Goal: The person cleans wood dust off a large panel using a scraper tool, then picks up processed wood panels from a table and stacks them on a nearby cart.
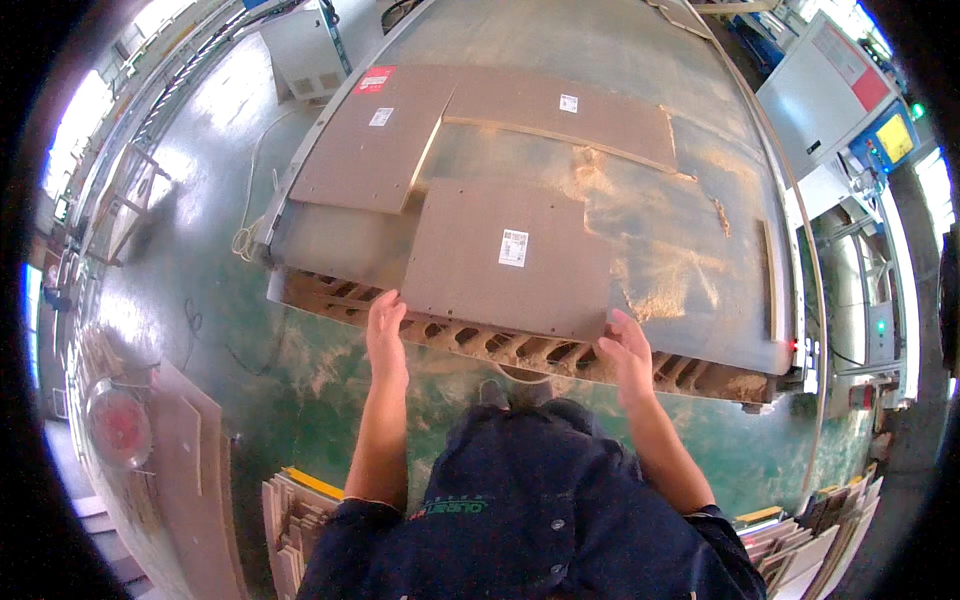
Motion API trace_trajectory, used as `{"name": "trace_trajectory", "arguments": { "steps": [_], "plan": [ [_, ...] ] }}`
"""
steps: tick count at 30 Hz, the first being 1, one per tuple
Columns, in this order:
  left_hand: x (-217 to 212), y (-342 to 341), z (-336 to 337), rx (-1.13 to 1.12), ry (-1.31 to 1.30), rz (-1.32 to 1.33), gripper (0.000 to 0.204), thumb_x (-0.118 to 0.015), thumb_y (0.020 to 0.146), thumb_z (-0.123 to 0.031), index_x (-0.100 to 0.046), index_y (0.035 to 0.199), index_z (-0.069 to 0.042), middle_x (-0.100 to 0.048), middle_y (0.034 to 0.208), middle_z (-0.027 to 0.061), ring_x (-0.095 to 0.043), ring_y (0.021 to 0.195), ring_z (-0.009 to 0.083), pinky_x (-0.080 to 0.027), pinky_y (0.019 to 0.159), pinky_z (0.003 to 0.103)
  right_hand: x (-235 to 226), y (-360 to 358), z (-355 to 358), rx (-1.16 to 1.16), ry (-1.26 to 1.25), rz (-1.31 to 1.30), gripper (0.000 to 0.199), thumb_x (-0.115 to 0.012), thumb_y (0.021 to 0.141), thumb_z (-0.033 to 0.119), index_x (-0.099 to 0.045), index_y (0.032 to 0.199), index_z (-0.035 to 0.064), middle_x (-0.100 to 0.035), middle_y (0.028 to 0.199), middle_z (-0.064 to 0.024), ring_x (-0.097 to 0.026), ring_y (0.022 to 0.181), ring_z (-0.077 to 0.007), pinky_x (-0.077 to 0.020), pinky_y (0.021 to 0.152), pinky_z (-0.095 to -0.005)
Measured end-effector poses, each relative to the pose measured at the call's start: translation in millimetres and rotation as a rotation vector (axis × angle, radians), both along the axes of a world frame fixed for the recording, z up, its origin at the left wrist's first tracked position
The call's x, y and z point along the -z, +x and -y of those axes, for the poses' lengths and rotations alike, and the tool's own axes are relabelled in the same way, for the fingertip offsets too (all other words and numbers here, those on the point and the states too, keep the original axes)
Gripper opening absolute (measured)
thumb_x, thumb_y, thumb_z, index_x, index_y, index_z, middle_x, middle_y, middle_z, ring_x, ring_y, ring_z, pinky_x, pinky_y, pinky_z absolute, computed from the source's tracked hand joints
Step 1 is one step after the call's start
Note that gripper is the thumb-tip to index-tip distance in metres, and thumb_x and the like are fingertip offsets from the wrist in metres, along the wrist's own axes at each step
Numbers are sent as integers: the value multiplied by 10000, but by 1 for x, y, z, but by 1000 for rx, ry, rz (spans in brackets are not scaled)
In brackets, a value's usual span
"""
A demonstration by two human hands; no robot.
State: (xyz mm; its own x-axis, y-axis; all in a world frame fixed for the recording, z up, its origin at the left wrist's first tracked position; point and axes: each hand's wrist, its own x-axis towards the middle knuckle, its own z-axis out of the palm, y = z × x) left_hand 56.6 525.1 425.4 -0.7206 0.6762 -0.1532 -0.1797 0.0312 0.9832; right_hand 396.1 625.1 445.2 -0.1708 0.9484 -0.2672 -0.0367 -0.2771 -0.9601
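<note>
Head view: brown board (505, 258) flat on the big machine table (700, 150), near edge sticking out toward the body, easy to grab. Left hand (386, 330) on the near left corner, right hand (628, 350) on the near right corner. Fingers (384, 305) curled over the edge, not spread wide, gripping it. Sawdust (650, 280) just past the right fingers. Two more boards (480, 115) farther off.

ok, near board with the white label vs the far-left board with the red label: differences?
The near board is gripped at its front edge by the left hand and right hand; the far-left board lies untouched. The near board carries one white label; the far-left board has a red and a white one. The near board overhangs the table's front edge; the far-left one lies further back. Both are flat brown panels.
</note>
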Motion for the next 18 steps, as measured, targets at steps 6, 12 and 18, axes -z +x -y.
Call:
{"name": "trace_trajectory", "arguments": {
  "steps": [6, 12, 18],
  "plan": [
    [22, 43, 2, 86, 24, 636, 453, -571, 905, -376, -487, 1243, -86, -540, 1114, 65, -516, 1018, 201, -422, 879, 374, 13, 4, -7, -42, -115, -29, 521, -634, 829, 60, -437, 1303, -27, -546, 1109, -90, -531, 1000, -184, -418, 907, -299],
    [12, 107, -43, 109, 67, 773, 443, -603, 899, -337, -500, 1227, -57, -558, 1156, 77, -543, 1033, 222, -447, 885, 386, 16, 3, -11, -167, -10, 71, 519, -644, 824, 82, -452, 1296, -19, -545, 1114, -77, -523, 1023, -180, -424, 899, -308],
    [3, 117, -25, -72, 110, 615, 338, -611, 891, -281, -582, 1097, -14, -631, 1005, 73, -604, 902, 208, -492, 794, 359, 6, 12, -21, -156, -289, -241, 406, -574, 871, 74, -470, 1258, 11, -549, 1049, -56, -532, 979, -161, -453, 821, -292]
  ]
}}
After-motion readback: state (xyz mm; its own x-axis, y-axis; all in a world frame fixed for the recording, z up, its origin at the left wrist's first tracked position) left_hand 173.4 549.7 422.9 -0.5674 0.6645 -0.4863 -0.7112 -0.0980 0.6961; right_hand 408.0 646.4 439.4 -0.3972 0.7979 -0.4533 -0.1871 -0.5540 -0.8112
